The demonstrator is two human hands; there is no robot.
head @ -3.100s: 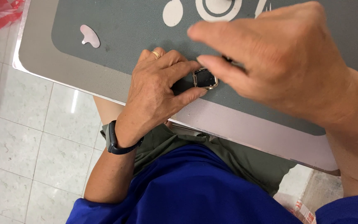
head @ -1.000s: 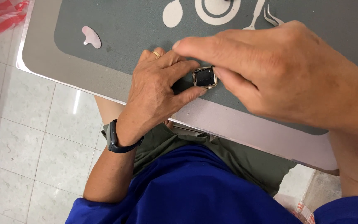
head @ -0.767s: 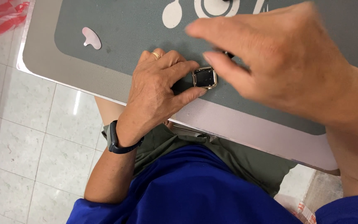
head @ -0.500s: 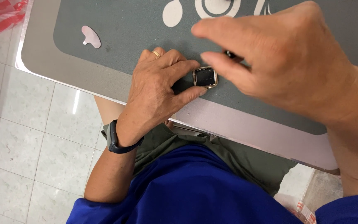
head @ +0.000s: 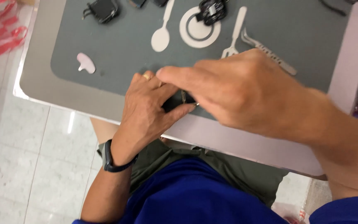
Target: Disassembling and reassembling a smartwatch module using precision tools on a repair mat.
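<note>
watch body: small dark watch body [head: 184,99], mostly hidden; I see it pinned at the near edge of the mat, at about 6 o'clock from the printed ring, between my two hands.
surface: pale surface [head: 42,89] with rounded corner, carrying everything; tiled floor lies beyond its 9 o'clock edge.
mat: grey work mat [head: 117,45] printed with white spoon, ring and fork outlines; it looks soft and grippy, so I judge small parts will not skate on it.
right hand: my right hand [head: 245,93] reaches in from 3 o'clock, fingers curled down over the watch body; whether they pinch it or only press on it, I cannot tell, as the fingertips hide the contact.
left hand: my left hand [head: 148,110] comes up from 6 o'clock, fingers and thumb closed on the piece's 9 o'clock side, holding it down.
handling: I judge it light, rigid and small, with smooth metal edges that may slip and a glass face that may scratch; best taken by the case sides, not the face.
tweezers: metal tweezers [head: 270,56] lie at 1 o'clock, well apart from the piece.
second watch: dark watch [head: 101,9] at 11 o'clock, far edge.
white tab: small pale tab [head: 85,63] at 10 o'clock, untouched.
</note>
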